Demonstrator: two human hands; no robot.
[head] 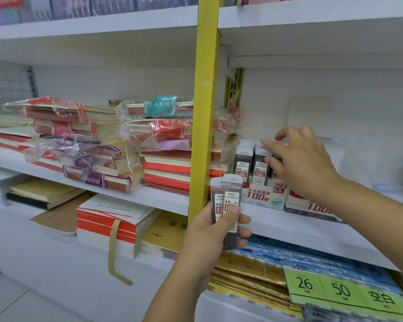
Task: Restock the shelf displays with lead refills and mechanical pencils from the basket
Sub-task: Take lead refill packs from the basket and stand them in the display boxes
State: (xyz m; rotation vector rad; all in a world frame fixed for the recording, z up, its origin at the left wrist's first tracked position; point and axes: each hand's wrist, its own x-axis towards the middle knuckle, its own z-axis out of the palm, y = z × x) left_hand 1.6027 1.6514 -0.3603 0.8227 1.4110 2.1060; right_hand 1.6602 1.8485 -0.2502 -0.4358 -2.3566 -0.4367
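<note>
My left hand (pixel 215 231) grips a few dark lead refill cases (pixel 228 201) upright in front of the yellow shelf post. On the white shelf (pixel 300 228) to the right stands a clear display box (pixel 261 196) with rows of the same refill cases (pixel 249 159). My right hand (pixel 298 159) reaches over the display box, fingers spread and touching the tops of the refill cases in its right rows. Whether it holds a case is hidden. No basket or mechanical pencils are in view.
A yellow upright post (pixel 203 117) divides the shelving. Wrapped stacks of notebooks (pixel 107 145) fill the left shelf. Paper pads (pixel 116 219) lie below. Gold and blue packets (pixel 265 268) and a green price label (pixel 340 289) sit on the lower right shelf.
</note>
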